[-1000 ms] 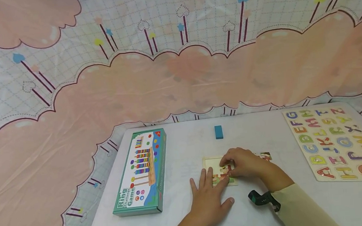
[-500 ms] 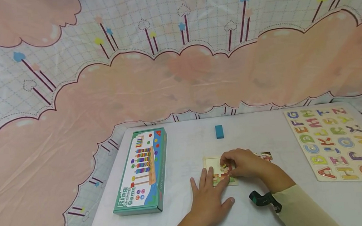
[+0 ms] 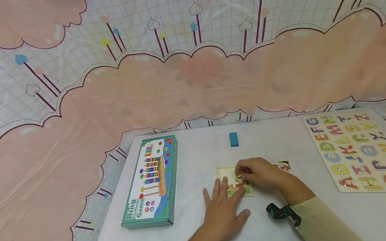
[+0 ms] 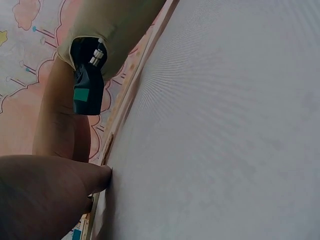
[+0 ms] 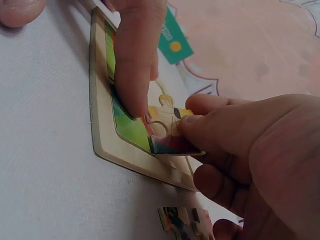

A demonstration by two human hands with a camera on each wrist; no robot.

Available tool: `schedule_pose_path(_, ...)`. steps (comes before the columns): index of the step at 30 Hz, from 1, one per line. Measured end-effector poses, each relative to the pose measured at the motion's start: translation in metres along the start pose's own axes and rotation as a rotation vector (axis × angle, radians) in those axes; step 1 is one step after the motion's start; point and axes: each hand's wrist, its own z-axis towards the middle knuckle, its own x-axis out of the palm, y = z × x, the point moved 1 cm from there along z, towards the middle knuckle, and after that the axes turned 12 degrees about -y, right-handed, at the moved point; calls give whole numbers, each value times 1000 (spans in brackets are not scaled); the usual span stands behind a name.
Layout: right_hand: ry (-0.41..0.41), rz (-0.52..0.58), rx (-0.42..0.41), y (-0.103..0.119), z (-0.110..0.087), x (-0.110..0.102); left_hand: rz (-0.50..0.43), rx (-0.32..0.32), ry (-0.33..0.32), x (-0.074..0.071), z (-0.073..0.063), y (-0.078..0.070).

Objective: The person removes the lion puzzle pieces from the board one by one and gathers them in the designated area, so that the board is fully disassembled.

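Observation:
A small wooden jigsaw puzzle board [image 3: 227,171] lies on the white table before me. My left hand [image 3: 218,214] has its fingers spread; in the right wrist view one straight finger presses a green jigsaw piece [image 5: 134,131] within the board's pale frame [image 5: 103,132]. My right hand [image 3: 261,174] pinches another jigsaw piece [image 5: 175,143] between thumb and fingers. That piece sits slightly tilted at the board's right side, its near edge raised. Loose jigsaw pieces [image 5: 187,222] lie beside the board, partly hidden behind my right hand. The left wrist view shows my left hand [image 4: 50,192] from the side.
A green-edged Ring Game box [image 3: 150,181] lies on the left. Behind the board is a blue block [image 3: 233,139]. A wooden alphabet board [image 3: 357,152] lies on the right. A patterned cloth [image 3: 176,87] hangs behind the table.
My right thumb has shifted slightly up and away from my left index finger, showing more of the board's lower right corner. My left hand stays in place.

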Motion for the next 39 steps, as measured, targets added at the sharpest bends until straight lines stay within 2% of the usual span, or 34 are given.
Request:
schedule_pose_path(5,-22,41,-17,-2,-2,-1,9,4,-2,-1,-1,0)
schedule_pose_path(26,-52,43,132,-11,-20,-17,1,1,5,2,0,0)
schedule_pose_path(34,-77,57,115,-17,-33,-27,2,-1,5,1,-1,1)
schedule_pose_path(39,-83,71,165,-21,-40,-33,-3,-9,13,2,0,1)
